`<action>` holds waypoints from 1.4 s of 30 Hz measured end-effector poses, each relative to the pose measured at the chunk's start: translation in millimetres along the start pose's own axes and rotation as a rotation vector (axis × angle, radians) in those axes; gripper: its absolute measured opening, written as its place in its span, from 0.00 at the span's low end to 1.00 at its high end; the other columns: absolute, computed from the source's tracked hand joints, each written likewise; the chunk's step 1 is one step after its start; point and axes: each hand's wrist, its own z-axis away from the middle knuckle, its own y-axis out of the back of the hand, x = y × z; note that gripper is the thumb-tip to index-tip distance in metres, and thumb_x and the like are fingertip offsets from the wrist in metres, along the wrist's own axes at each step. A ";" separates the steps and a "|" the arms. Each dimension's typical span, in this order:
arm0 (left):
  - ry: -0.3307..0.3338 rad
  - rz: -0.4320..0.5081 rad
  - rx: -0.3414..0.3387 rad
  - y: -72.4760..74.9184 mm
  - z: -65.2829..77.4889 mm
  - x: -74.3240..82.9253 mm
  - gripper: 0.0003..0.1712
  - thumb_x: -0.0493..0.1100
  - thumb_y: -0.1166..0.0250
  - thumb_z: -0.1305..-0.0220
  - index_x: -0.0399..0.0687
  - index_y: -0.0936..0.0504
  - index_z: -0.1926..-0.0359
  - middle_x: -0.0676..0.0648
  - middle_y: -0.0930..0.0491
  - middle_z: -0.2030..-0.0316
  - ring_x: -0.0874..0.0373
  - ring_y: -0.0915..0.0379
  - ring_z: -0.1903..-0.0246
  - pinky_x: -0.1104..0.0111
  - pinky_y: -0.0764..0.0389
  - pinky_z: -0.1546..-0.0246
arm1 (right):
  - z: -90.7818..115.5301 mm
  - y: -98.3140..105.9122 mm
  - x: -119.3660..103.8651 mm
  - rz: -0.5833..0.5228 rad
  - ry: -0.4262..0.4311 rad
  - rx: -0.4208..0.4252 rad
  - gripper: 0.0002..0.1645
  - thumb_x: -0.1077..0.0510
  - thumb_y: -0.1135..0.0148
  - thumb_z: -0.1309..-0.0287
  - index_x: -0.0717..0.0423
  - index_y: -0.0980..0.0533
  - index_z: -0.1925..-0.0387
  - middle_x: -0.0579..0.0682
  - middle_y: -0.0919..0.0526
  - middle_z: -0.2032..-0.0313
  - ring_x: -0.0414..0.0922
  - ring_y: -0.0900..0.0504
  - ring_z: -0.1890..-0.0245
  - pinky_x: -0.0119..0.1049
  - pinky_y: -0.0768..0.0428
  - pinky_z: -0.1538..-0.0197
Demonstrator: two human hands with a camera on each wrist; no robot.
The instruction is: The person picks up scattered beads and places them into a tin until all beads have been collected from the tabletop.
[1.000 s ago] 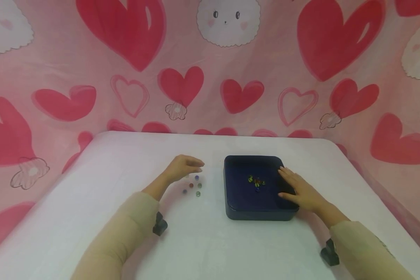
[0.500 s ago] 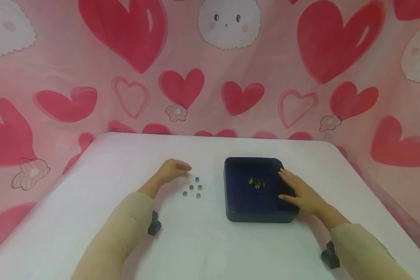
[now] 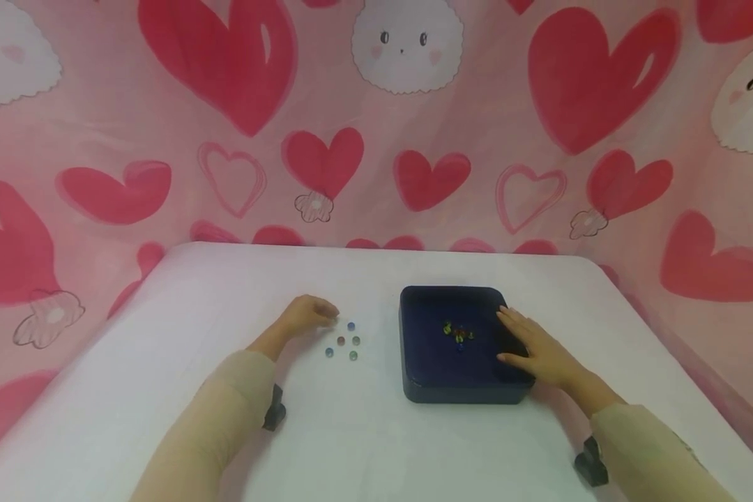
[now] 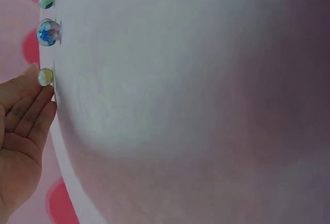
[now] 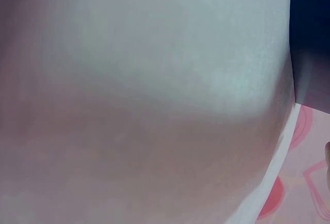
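On my feed, two beige sleeves (image 3: pixel 207 418) reach up from the lower edge. The right hand (image 3: pixel 542 354) rests, fingers spread, on the right rim of a square navy tray (image 3: pixel 429 366), right of center. Left of center, five glassy loose marbles (image 3: pixel 341 341), blue, red and green, sit on the white table (image 3: pixel 351 446). Bright clustered marbles (image 3: pixel 459 335) lie mid-tray. Just up-left of the loose ones, the left hand (image 3: pixel 304 316) pinches a clear yellow-tinted marble (image 4: pixel 46 77).
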 end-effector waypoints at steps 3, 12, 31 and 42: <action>0.005 -0.017 0.000 -2.8 -0.2 -0.7 0.14 0.39 0.37 0.49 0.48 0.21 0.58 0.49 0.23 0.58 0.53 0.34 0.51 0.61 0.33 0.52 | 1.2 -1.1 0.1 -0.002 0.000 0.000 0.43 0.46 0.44 0.49 0.64 0.47 0.39 0.60 0.49 0.38 0.56 0.55 0.38 0.48 0.59 0.39; -0.008 -0.056 0.048 -9.3 3.0 -0.2 0.15 0.37 0.37 0.49 0.48 0.21 0.57 0.49 0.24 0.56 0.53 0.36 0.49 0.61 0.36 0.49 | 3.6 -2.0 -1.4 -0.013 -0.010 -0.002 0.43 0.45 0.45 0.49 0.62 0.48 0.38 0.60 0.50 0.38 0.57 0.55 0.38 0.48 0.60 0.39; -0.078 -0.037 0.076 1.6 6.5 -1.5 0.12 0.38 0.38 0.48 0.45 0.21 0.60 0.48 0.23 0.60 0.52 0.33 0.52 0.60 0.35 0.50 | 0.9 -2.5 -0.9 -0.016 -0.004 -0.006 0.43 0.45 0.45 0.49 0.62 0.48 0.38 0.60 0.50 0.38 0.56 0.55 0.38 0.47 0.61 0.39; -0.173 0.073 0.078 0.9 8.1 11.9 0.15 0.46 0.38 0.47 0.48 0.21 0.58 0.53 0.23 0.61 0.57 0.30 0.55 0.64 0.31 0.53 | -0.1 1.3 1.1 -0.017 0.013 0.001 0.43 0.46 0.45 0.49 0.63 0.48 0.38 0.61 0.50 0.38 0.57 0.55 0.38 0.45 0.63 0.38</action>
